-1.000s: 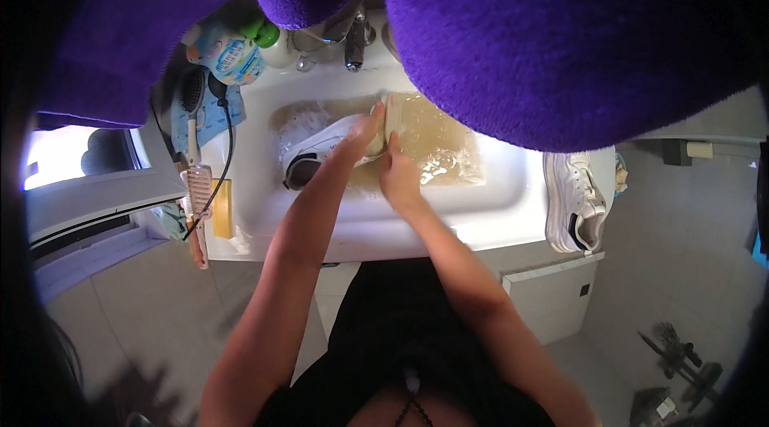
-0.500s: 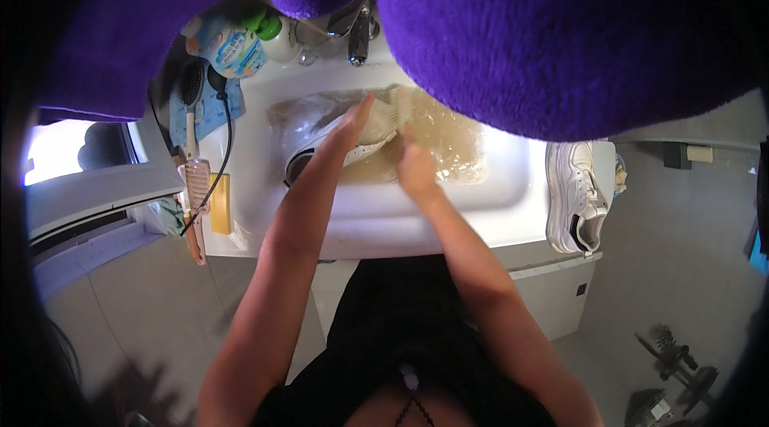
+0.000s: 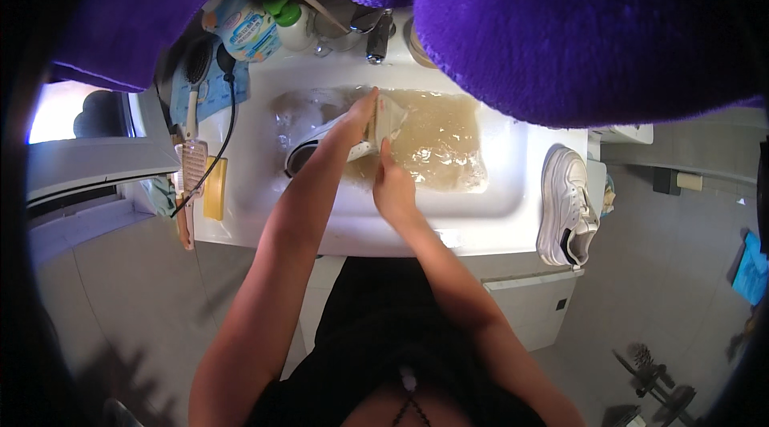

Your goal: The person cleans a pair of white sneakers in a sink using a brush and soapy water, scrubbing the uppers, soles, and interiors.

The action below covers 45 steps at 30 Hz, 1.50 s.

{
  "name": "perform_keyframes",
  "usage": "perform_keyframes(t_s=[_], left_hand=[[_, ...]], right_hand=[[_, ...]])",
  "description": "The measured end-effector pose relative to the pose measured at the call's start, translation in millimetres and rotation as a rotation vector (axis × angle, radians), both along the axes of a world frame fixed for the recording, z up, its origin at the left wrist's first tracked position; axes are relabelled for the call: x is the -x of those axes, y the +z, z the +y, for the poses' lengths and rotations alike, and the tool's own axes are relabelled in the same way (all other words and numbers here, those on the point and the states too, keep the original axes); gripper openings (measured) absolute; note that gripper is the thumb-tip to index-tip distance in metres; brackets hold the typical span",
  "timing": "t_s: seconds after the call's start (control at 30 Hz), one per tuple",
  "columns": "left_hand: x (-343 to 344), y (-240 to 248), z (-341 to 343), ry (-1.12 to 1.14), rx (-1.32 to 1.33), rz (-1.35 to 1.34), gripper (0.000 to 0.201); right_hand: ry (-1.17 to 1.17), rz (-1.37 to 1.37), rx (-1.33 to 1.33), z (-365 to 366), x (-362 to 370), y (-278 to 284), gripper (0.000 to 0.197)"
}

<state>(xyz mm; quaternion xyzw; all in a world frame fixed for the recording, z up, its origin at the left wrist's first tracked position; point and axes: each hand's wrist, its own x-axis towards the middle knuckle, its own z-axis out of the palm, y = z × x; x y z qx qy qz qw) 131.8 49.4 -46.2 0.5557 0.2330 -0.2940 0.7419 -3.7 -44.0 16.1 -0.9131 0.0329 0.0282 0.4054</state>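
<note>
A white shoe [image 3: 361, 150] with a dark lining lies partly under murky brown water in the white sink [image 3: 513, 163]. My left hand [image 3: 360, 118] holds it along its upper; most of those fingers are hidden on the far side. My right hand [image 3: 394, 189] is closed round a pale scrub brush [image 3: 388, 120], the thumb lying along its back. The brush head presses against the toe end of the shoe, just right of my left hand. How much of the shoe is underwater I cannot tell.
Another white shoe [image 3: 563, 207] stands on the sink's right rim. A chrome faucet [image 3: 378, 44] and a green-capped pump bottle [image 3: 293, 24] are at the back. At left lie a yellow soap bar [image 3: 215, 189] and hairbrushes [image 3: 191, 163]. Purple cloth [image 3: 561, 34] hangs across the top.
My right hand and the scrub brush have moved left along the shoe, closer to my left hand. The brush has turned, so its back now shows. The whole view has shifted slightly.
</note>
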Motion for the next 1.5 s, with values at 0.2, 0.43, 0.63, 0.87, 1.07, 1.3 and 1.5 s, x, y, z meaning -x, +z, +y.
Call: perform_keyframes(t_s=[0.2, 0.43, 0.63, 0.87, 1.07, 1.3, 1.5], left_hand=[[15, 22, -4, -0.132, -0.159, 0.023, 0.06], [51, 31, 7, -0.01, -0.299, -0.512, 0.046], [99, 47, -8, -0.046, -1.1, -0.618, 0.032], [99, 81, 1, 0.269, -0.318, -0.094, 0.051], [106, 33, -4, 0.64, -0.052, -0.011, 0.035], [111, 33, -2, 0.593, -0.077, 0.032, 0.034], [109, 20, 14, 0.715, 0.229, 0.137, 0.037]], right_hand=[[-0.078, 0.137, 0.105, -62, -72, -42, 0.041], [-0.018, 0.271, 0.15, -97, 6, -65, 0.048], [-0.1, 0.471, -0.513, -77, -1, -1, 0.04], [0.197, 0.438, -0.479, -77, 14, 15, 0.044], [0.331, 0.098, -0.14, -33, 51, 14, 0.048], [0.295, 0.173, 0.04, -16, 5, 15, 0.048], [0.367, 0.067, 0.023, -10, 41, 19, 0.047]])
